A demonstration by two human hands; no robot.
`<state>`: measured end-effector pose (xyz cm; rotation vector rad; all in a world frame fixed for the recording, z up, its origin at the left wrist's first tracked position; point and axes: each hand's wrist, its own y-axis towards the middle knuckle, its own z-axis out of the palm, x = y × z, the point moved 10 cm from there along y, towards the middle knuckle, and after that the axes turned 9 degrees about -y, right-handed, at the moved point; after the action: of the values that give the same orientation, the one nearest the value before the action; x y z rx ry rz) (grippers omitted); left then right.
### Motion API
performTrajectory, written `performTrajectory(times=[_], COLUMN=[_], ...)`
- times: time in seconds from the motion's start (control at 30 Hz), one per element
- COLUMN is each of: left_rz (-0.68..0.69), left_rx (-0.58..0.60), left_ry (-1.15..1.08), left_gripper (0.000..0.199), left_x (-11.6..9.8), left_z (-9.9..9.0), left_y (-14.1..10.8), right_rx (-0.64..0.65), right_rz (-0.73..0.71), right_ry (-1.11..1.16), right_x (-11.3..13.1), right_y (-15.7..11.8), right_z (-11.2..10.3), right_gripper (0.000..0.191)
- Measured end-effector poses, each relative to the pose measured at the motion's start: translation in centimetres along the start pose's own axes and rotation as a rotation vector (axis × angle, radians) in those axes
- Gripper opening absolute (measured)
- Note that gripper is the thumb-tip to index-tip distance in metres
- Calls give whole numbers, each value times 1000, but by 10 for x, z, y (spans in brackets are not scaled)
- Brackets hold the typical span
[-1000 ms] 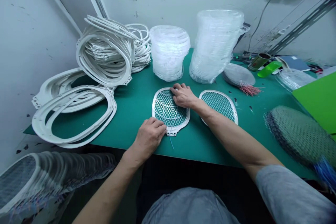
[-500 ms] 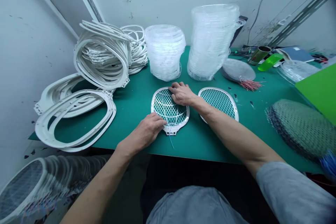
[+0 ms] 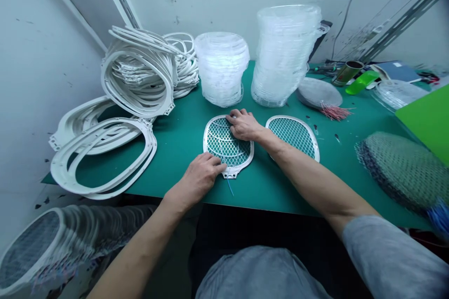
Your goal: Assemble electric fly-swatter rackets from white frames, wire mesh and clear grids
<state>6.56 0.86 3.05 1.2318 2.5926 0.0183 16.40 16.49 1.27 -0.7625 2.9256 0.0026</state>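
Observation:
In front of me a white racket head (image 3: 205, 136) with wire mesh lies flat on the green table. White curved ribs cross its mesh, and a thin blue wire (image 3: 230, 188) trails from its neck. My left hand (image 3: 202, 174) grips the lower rim beside the neck, fingers pressed together. Over the upper right rim, my right hand (image 3: 243, 125) is closed with curled fingers; its fingertips are partly hidden. A second meshed racket head (image 3: 315, 142) lies to the right, partly under my right forearm.
White oval frames (image 3: 138, 79) are heaped at left, with more frames (image 3: 101, 192) lower down. Two stacks of clear plastic frames, one shorter (image 3: 221, 70) and one taller (image 3: 284, 56), stand at the back. Round mesh sheets (image 3: 319, 92) and green-grey mesh sheets (image 3: 403, 168) lie right.
My left hand has shifted slightly right along the lower rim, towards the neck. My right hand stays at the upper rim. The whole view has moved a little.

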Motion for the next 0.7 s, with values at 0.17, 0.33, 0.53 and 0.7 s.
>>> performTrajectory(times=[0.17,0.33,0.53,0.7], left_rz=[-6,-22,1,-3], left_rx=[-11,-49,-6,48], left_ry=[-9,-60,7,91], left_gripper=[25,31,28,24], left_x=[-5,-7,-13,-16], left_z=[0,-9,-13,-10], left_y=[-5,-11,-7,-2], right_rx=[3,-19,-9,-1], right_rz=[8,16,16,17], right_ry=[5,11,9,-3], right_x=[-1,-1,0,1], right_y=[0,-1,-2,-1], right_z=[1,1,1,2], right_gripper=[53,53,54,55])
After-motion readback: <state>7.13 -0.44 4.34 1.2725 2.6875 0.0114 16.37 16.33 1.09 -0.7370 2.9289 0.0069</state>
